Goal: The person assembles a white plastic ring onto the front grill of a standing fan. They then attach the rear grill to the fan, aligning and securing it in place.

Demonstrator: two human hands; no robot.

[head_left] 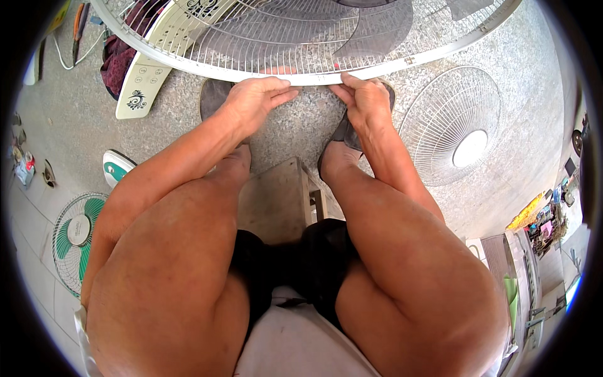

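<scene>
A large round fan guard (314, 80) with a white rim and thin wires spans the top of the view. Grey translucent fan blades (377, 31) show at the wires. My left hand (254, 103) grips the near edge of the rim, thumb laid along it and some fingers below. A short way to its right, my right hand (369, 103) pinches the same rim between thumb and fingers. A second wire fan grille (427, 135) with a white round centre lies on the floor to the right of my right forearm.
A cream fan panel (144, 85) with black floral marks lies at the upper left by a dark red cloth (114, 66). Orange-handled pliers (78, 28) lie beyond. A green-bladed fan (78, 229) stands at left. A wooden stool (270, 195) is between my legs.
</scene>
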